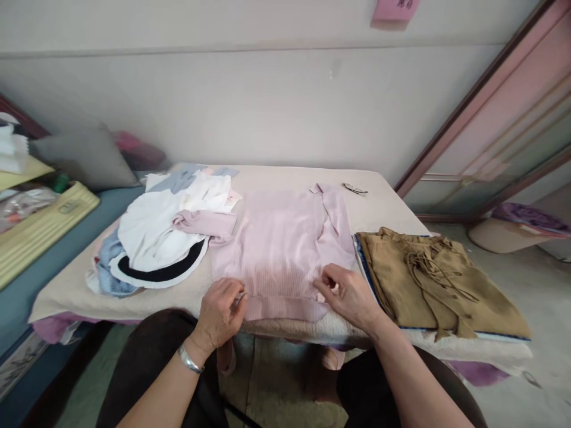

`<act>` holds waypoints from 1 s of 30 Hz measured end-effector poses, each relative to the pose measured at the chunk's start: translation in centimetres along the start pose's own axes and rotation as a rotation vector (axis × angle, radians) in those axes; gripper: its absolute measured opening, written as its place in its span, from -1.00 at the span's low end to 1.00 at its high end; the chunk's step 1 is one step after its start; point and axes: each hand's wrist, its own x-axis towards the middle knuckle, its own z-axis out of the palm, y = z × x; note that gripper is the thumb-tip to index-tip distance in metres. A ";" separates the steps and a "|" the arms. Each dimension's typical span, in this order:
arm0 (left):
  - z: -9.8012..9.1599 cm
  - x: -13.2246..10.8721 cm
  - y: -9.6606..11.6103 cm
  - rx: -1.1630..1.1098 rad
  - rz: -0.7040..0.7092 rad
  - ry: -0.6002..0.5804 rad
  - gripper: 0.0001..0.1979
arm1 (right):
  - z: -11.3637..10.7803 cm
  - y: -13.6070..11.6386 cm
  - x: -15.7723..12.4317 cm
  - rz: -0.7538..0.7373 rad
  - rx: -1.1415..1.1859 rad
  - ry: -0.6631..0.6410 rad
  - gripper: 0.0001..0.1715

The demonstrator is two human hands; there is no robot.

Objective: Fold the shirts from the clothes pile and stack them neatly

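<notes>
A pale pink ribbed garment [283, 238] lies spread on the cream-covered table [383, 205], its hem near the front edge. One sleeve reaches left over the pile of white clothes [156, 229]; the other lies folded along the right side. My left hand [223, 309] is at the hem's left corner, thumb and fingers closed together on the fabric. At the right side, just above the hem, my right hand [345, 292] pinches the garment's edge between thumb and curled fingers.
Folded brown trousers with drawstrings [428, 279] lie on a stack at the right. Glasses [354, 189] rest at the back right. A yellow box [49, 226] and a grey cushion [87, 157] are at the left. A bin [504, 229] stands on the floor at far right.
</notes>
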 end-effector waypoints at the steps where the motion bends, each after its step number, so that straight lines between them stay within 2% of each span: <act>1: 0.2 0.1 -0.2 0.031 -0.007 0.002 -0.91 | 0.5 -0.3 0.1 -0.022 -0.024 -0.023 -0.78; 3: 0.6 0.2 -0.5 0.083 -0.049 -0.014 -0.88 | 1.4 -0.4 0.3 -0.016 -0.105 -0.134 -0.89; 4: 0.6 0.2 -0.7 0.105 -0.113 0.012 -0.86 | 1.8 -0.4 0.4 0.003 -0.147 -0.181 -0.90; 6: 0.4 0.0 -1.2 0.145 -0.366 0.153 -0.84 | 2.3 -0.1 0.6 0.053 -0.192 -0.214 -0.90; 8: 0.0 -0.4 -1.6 0.172 -0.709 0.257 -0.80 | 2.4 -0.1 1.2 0.101 -0.174 -0.179 -0.85; 9: -0.3 -0.5 -1.8 0.173 -0.855 0.246 -0.76 | 2.5 -0.3 1.8 0.117 -0.148 -0.156 -0.81; 11: -0.4 -0.7 -2.1 0.136 -1.016 0.113 -0.69 | 2.6 -1.3 3.8 0.108 -0.078 -0.119 -0.71; 13: 0.0 -0.6 -2.3 0.030 -1.055 -0.013 -0.65 | 3.0 -3.0 7.3 0.051 -0.005 -0.102 -0.66; 15: 0.7 -0.2 -2.7 -0.137 -1.074 -0.040 -0.69 | 3.7 -5.1 12.2 0.037 0.051 -0.114 -0.66; 19: 2.3 0.4 -3.3 -0.498 -1.048 0.058 -0.85 | 6.3 -9.0 24.2 0.199 0.050 -0.137 -0.70; 21: 2.6 0.7 -3.2 -0.613 -1.051 0.122 -0.89 | 8.4 -10.4 29.5 0.281 0.012 -0.129 -0.58; 23: 2.6 0.8 -2.9 -0.672 -1.082 0.194 -0.92 | 10.7 -11.3 33.5 0.358 -0.029 -0.124 -0.47; 27: 1.9 1.2 -2.0 -0.767 -1.052 0.297 -0.98 | 14.4 -11.6 37.8 0.441 -0.104 -0.129 -0.56; 30: 1.4 1.5 -1.2 -0.852 -0.913 0.334 -0.98 | 14.5 -10.3 38.8 0.454 -0.111 -0.128 -0.68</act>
